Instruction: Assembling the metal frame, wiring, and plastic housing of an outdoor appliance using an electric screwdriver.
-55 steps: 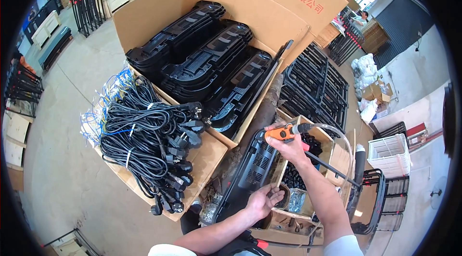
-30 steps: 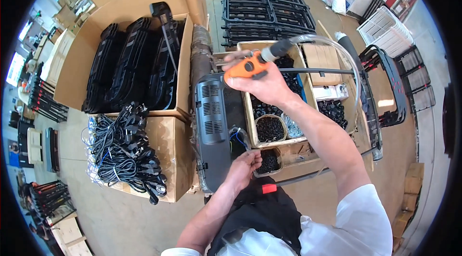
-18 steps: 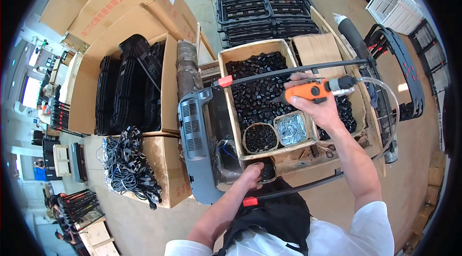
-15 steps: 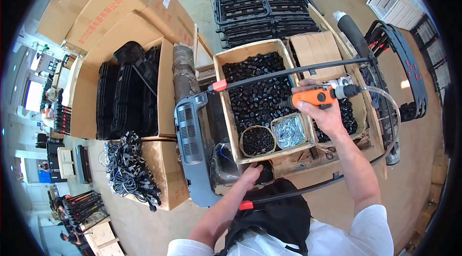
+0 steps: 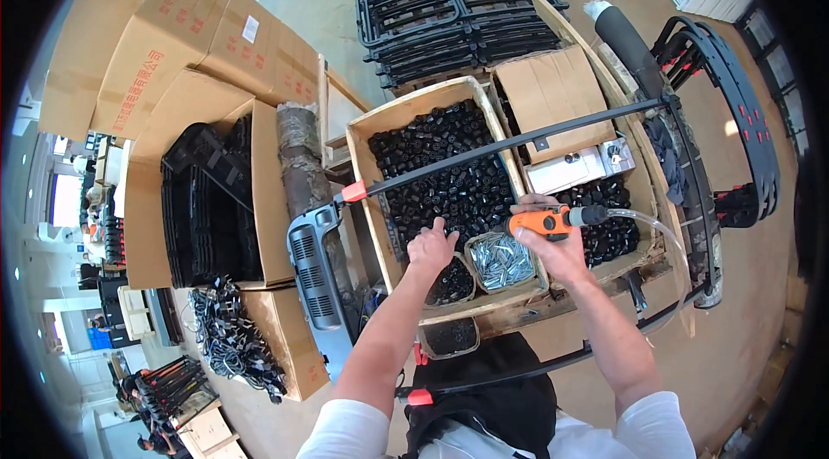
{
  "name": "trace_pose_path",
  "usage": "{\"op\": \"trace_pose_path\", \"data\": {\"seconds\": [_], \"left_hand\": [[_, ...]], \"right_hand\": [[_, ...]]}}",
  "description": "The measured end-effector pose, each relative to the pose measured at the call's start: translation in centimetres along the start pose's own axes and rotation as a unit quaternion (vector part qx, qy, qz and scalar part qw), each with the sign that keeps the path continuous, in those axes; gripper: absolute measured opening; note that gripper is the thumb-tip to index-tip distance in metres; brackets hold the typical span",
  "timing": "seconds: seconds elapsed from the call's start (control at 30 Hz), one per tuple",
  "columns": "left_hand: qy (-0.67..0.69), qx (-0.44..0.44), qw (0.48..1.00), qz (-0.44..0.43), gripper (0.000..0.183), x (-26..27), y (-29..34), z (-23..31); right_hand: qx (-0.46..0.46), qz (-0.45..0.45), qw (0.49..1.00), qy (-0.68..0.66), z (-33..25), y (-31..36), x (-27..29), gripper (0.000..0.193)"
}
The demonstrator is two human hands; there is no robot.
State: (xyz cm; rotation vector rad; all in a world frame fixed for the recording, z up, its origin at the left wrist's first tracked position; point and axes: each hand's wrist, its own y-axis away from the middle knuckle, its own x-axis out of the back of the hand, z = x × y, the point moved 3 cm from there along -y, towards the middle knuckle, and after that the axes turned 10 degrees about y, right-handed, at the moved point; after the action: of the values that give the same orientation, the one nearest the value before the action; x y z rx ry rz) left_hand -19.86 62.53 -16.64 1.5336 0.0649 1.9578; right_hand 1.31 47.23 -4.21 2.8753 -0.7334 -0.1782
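Note:
My left hand (image 5: 429,247) reaches over the near left part of a wooden bin (image 5: 366,200), its index finger and thumb apart above a heap of small black round parts (image 5: 449,191). Below its wrist is a small box of tiny black pieces (image 5: 452,283). My right hand (image 5: 557,253) is wrapped round an orange air screwdriver (image 5: 537,223), which lies nearly level with its tip toward the left. A clear hose (image 5: 661,230) runs from the tool's right end. Beside it sits a small box of silver screws (image 5: 501,260).
A black metal frame (image 5: 484,151) with a grey vented housing (image 5: 318,273) spans the bins. At left stand cartons (image 5: 138,200) of black plastic parts and bundled cables (image 5: 231,342). Black frames (image 5: 449,10) are stacked at the far side. Another small box (image 5: 451,338) sits near my apron.
My left hand has moved up from the small near box to the black parts in the bin. The right hand has lowered slightly with the screwdriver. The view has shifted.

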Motion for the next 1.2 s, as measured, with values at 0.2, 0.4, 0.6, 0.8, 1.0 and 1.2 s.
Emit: {"op": "trace_pose_path", "data": {"seconds": [0.2,0.4,0.6,0.8,1.0,1.2], "left_hand": [[-0.048,-0.026,0.997,-0.05,0.042,-4.6,-2.9,-0.2],[0.035,-0.032,0.996,0.069,0.035,-2.6,-1.6,-2.3],[0.806,0.159,0.571,-0.007,0.036,4.3,5.3,-2.0],[0.938,0.081,0.297,-0.163,0.042,5.6,15.4,-3.1],[0.911,0.14,0.361,-0.145,0.045,3.5,20.8,-2.7],[0.897,0.165,0.385,-0.143,0.047,2.7,22.8,-3.6]], "right_hand": [[-0.025,0.021,0.999,-0.022,2.3,-2.6,-1.2,0.053],[-0.065,0.015,0.997,0.033,8.4,-8.0,-5.9,0.051],[-0.142,-0.05,0.926,0.347,12.1,-11.0,-6.3,0.041],[-0.025,-0.255,0.766,0.59,10.8,-4.4,-6.3,0.022],[-0.01,-0.274,0.708,0.651,16.4,-2.0,-5.8,0.022],[0.066,-0.272,0.666,0.692,16.5,-1.5,-6.8,0.02]]}}
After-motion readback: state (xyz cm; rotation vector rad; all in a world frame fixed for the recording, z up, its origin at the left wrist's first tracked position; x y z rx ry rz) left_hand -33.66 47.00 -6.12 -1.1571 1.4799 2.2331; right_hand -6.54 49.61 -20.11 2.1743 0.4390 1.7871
